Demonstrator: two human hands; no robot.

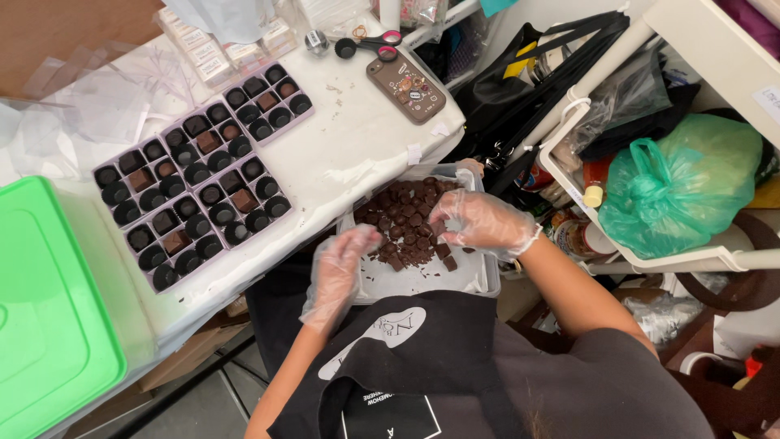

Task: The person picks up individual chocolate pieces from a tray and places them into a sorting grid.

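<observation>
A clear plastic tub (422, 280) sits against my lap at the table's edge, holding a heap of small dark chocolates (404, 221). Both my hands wear thin clear gloves. My left hand (340, 264) hovers over the tub's left side, fingers bent, blurred by motion. Curled down over the heap's right edge, my right hand (481, 221) touches the chocolates; whether it pinches one is hidden. On the white table to the left lie several lilac trays (213, 159) with round dark cups, some holding square chocolates.
A green lid (45, 309) lies at the left edge. A brown phone (405, 88) and scissors (370, 45) rest at the table's far end. To the right stands a white rack with a green bag (678, 183) and black bags. My black apron fills the bottom.
</observation>
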